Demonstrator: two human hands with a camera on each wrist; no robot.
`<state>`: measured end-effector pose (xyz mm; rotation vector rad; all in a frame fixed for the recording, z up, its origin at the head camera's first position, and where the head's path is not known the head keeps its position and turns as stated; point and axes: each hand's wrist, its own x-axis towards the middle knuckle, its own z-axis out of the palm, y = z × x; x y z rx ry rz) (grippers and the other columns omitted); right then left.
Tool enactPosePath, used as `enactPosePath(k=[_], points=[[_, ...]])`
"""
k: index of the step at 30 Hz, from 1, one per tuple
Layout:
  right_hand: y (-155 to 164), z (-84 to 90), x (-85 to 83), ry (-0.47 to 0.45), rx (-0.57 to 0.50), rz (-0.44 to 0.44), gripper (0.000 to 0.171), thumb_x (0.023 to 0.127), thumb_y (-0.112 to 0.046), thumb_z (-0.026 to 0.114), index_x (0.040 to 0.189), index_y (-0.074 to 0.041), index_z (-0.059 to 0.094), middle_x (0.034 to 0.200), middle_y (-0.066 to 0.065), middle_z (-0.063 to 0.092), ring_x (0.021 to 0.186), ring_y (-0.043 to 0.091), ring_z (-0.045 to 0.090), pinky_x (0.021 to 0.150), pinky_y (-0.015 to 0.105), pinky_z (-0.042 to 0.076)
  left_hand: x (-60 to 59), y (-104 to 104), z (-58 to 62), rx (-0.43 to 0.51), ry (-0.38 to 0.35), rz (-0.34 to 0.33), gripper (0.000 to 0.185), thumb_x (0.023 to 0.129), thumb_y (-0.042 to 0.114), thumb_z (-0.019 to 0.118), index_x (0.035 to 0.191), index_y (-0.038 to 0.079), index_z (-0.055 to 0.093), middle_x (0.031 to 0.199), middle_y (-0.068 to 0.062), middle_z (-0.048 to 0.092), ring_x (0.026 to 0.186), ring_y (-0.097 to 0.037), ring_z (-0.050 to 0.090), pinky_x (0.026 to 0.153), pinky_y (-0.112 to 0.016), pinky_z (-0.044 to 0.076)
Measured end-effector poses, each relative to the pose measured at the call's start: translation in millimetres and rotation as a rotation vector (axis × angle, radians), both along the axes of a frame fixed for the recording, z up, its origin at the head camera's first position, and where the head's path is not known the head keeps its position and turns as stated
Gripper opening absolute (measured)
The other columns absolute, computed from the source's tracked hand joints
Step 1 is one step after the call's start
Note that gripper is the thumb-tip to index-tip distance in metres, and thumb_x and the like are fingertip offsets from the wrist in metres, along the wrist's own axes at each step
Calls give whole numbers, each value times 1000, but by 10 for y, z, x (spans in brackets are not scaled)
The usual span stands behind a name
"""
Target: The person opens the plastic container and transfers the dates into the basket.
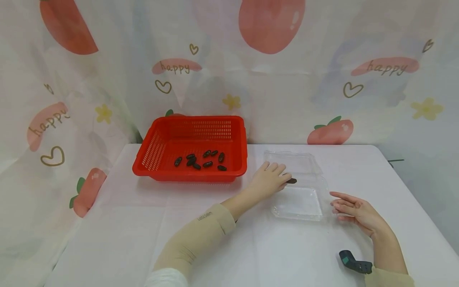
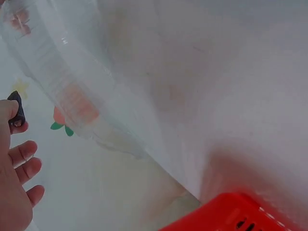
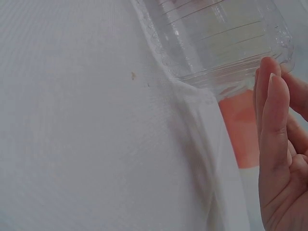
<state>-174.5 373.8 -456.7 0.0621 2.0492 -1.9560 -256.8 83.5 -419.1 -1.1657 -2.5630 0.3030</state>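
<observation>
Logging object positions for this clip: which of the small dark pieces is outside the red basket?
The one pinched in the left hand, the dark piece over the clear container; the others lie in the red basket.

Basket [image 1: 193, 167] left of clamshell box [image 1: 299, 201]

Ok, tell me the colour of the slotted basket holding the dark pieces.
Bright red basket; clearest in the head view.

Bright red slotted basket [image 1: 193, 137] with dark brown, almost black dates [image 1: 201, 159] inside. See-through plastic box [image 1: 299, 187] on a plain white tablecloth [image 1: 251, 247]. Backdrop curtain [image 1: 287, 91] is white with pinkish-red fruit, yellow flowers, gold hearts and "happy" lettering. Sleeves [image 1: 201, 235] are beige.
</observation>
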Motion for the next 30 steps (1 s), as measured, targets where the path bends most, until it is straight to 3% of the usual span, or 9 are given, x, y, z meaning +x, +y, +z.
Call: enactPosePath(k=[4,12,18,30], points=[[3,-10,-1,-2,1,1,34,90,-6,56,105,-36,64,92,-7,67,79,10,65,66,25,52,-9,-179,73,32,32,14,19,95,38,42,111,31,48,107,8,47,101,-10,43,88,-28,32],[21,-14,-1,-25,12,-11,34,90,-8,56,104,-38,63,93,-9,66,80,10,65,67,25,52,-88,-570,211,145,201,44,17,94,36,45,108,27,51,103,5,49,93,-13,47,82,-27,34],[21,-6,3,-23,0,-10,34,90,-7,56,104,-37,64,92,-8,66,79,10,65,67,25,52,-118,-814,286,175,174,110,16,93,33,49,106,24,51,102,2,49,91,-15,45,81,-29,34],[12,-23,-6,-2,-27,14,34,90,-5,55,105,-35,64,93,-7,67,78,10,65,66,25,52,-263,-1286,298,217,79,273,20,92,34,51,107,21,49,105,-2,46,96,-19,43,83,-34,34]])
